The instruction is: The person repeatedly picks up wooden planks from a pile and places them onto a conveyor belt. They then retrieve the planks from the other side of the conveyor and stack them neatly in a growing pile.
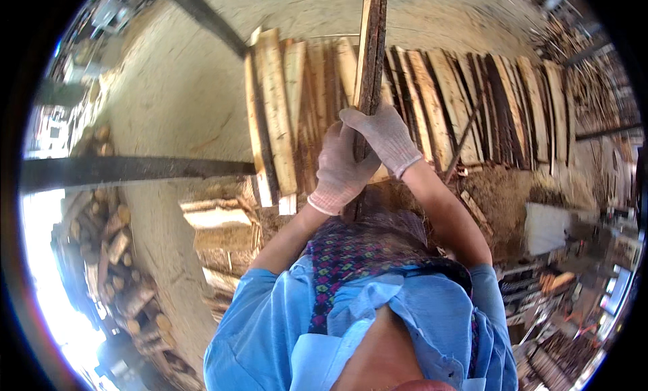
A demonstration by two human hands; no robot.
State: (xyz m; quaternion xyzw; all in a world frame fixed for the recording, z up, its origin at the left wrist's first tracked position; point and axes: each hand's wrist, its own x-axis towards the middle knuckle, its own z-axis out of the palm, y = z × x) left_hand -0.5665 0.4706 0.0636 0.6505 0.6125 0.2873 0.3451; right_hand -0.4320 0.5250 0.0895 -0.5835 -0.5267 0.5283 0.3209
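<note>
From my remote seat I look down past a blue shirt (260, 327) and a dark apron (351, 256) patterned in pink and green. Both of my grips wear pale knitted gloves and are clamped on one long plank (372, 53). It runs from the upper edge of my view, between the two gloves, toward the apron front; one long side is light, the other dark and rough like bark. My left grip (339, 167) holds the plank lower, closer to the apron, and my right grip (388, 138) wraps it just above, from the right, its thumb lying across the wood. The two gloves are close together, and I cannot tell every finger's place behind the plank.

Beyond and beneath the held plank I have a wide row of boards (275, 107), lying side by side and fanning slightly, pale faces alternating with dark edges. A thin dark stick (464, 141) slants across its right half. I cannot make out what carries the row. A dark beam (135, 173) reaches in from the left up to the row, and another bar (209, 16) slants down to its upper left corner. Short pale slabs (217, 219) lie near my left forearm. Farther left, a heap of cut logs (121, 256) sits on sandy ground (155, 87).
</note>
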